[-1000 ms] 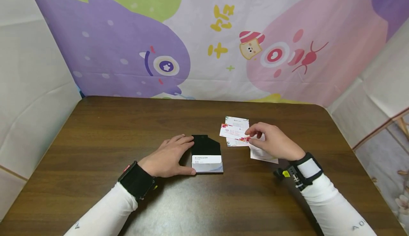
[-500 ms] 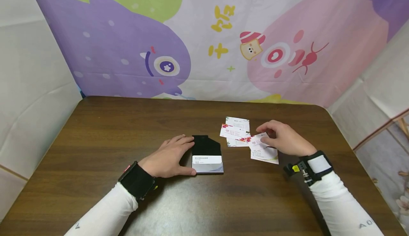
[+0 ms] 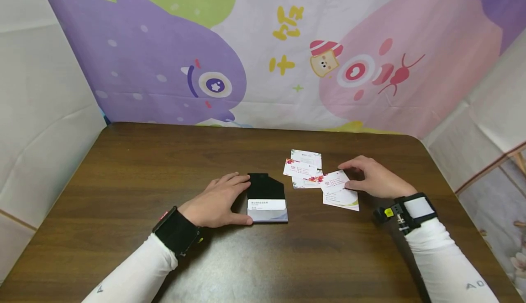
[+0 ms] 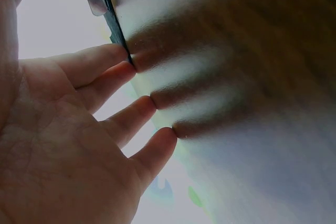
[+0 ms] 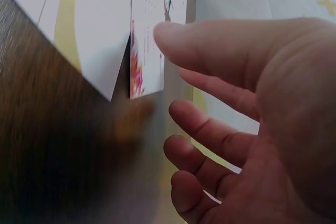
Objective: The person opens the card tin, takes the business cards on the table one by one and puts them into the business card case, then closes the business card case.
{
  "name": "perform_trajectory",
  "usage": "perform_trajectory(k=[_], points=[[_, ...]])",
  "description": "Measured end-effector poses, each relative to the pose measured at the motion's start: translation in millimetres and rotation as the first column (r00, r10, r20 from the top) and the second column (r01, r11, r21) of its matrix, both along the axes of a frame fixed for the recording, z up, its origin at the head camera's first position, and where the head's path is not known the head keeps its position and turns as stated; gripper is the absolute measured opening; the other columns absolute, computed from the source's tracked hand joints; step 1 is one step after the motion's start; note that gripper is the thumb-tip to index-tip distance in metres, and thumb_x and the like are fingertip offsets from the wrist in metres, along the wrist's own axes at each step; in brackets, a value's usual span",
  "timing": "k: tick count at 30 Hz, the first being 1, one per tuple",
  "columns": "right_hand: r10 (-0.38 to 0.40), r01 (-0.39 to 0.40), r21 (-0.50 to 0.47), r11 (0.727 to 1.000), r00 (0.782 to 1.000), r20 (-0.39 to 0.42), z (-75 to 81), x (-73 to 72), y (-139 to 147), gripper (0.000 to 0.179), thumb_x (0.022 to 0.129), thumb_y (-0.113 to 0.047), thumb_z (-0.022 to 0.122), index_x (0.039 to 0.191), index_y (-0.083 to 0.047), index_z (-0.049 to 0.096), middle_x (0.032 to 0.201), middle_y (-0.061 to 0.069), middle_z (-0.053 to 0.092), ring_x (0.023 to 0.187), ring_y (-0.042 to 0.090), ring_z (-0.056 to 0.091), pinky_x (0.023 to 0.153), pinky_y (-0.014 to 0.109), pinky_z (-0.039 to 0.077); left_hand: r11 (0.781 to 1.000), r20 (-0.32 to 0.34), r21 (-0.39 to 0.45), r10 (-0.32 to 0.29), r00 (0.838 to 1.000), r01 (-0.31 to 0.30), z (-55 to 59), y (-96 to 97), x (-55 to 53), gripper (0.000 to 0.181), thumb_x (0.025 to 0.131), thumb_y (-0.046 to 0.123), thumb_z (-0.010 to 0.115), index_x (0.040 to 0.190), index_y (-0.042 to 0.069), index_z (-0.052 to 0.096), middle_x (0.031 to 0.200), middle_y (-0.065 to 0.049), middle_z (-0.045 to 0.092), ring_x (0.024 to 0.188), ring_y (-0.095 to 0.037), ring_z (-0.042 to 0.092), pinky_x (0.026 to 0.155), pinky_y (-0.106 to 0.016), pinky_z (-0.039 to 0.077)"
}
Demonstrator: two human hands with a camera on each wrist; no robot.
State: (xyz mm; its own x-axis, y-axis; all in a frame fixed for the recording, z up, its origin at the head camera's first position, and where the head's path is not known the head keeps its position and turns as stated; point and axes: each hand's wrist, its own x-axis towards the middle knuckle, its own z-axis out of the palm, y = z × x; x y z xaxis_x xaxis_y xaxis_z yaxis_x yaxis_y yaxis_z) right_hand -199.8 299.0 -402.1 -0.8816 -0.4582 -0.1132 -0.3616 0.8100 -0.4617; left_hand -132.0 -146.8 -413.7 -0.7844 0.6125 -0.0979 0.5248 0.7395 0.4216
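Fingers straight and spread, my left hand (image 3: 218, 202) rests on the table along the left side of a black business card holder (image 3: 265, 187). Its flap is folded up, and white cards (image 3: 266, 205) show in the pocket. In the left wrist view, fingertips (image 4: 165, 137) press the tabletop by the holder's dark edge. My right hand (image 3: 374, 180) has its thumb and index finger at the right edge of a red-flowered business card (image 3: 332, 182). In the right wrist view, the thumb tip overlaps that card's edge, and the other fingers are loosely bent. Another business card (image 3: 343, 200) lies partly beneath it.
Left of the right hand, another red-flowered card (image 3: 299, 169) lies across white cards with leafy corners (image 3: 306, 155). The brown table (image 3: 185, 152) ends at a cartoon-printed cloth (image 3: 271, 88) at the back. White cloth (image 3: 45, 88) hangs on the left.
My right hand has slid right across the red-flowered card to its right edge, uncovering more of the cards. My left hand and the card holder have stayed in place.
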Motion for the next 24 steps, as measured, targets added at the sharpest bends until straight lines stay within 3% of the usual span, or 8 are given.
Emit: perform_trajectory(k=[4, 11, 24], points=[[0.007, -0.007, 0.026, 1.000, 1.000, 0.024, -1.1, -0.4, 1.9, 0.056, 0.092, -0.019, 0.085, 0.143, -0.009, 0.067, 0.137, 0.018, 0.061, 0.127, 0.039, 0.053, 0.103, 0.060, 0.046, 1.000, 0.004, 0.000, 0.001, 1.000, -0.001, 0.5, -0.3, 0.1, 0.095, 0.089, 0.058, 0.081, 0.158, 0.000, 0.048, 0.168, -0.014, 0.039, 0.157, -0.041, 0.026, 0.120, -0.065, 0.029], [0.013, -0.017, 0.088, 0.996, 0.999, 0.035, -4.0, -0.7, 1.3, 0.060, 0.091, -0.024, 0.086, 0.147, -0.015, 0.065, 0.139, 0.020, 0.054, 0.127, 0.041, 0.045, 0.096, 0.057, 0.046, 1.000, 0.014, 0.001, 0.003, 1.000, -0.003, 1.0, 0.0, 0.0, 0.095, 0.089, 0.058, 0.081, 0.158, 0.000, 0.048, 0.168, -0.014, 0.039, 0.157, -0.041, 0.026, 0.120, -0.065, 0.029], [-0.006, 0.004, 0.060, 0.998, 0.999, 0.031, -4.4, -2.5, 0.9, 0.048, 0.088, -0.023, 0.089, 0.129, -0.010, 0.068, 0.129, 0.017, 0.059, 0.121, 0.038, 0.048, 0.099, 0.057, 0.043, 1.000, 0.026, -0.004, 0.005, 1.000, -0.005, 1.8, 0.7, -0.3, 0.095, 0.090, 0.058, 0.081, 0.158, 0.001, 0.048, 0.168, -0.014, 0.038, 0.157, -0.041, 0.026, 0.121, -0.066, 0.027]])
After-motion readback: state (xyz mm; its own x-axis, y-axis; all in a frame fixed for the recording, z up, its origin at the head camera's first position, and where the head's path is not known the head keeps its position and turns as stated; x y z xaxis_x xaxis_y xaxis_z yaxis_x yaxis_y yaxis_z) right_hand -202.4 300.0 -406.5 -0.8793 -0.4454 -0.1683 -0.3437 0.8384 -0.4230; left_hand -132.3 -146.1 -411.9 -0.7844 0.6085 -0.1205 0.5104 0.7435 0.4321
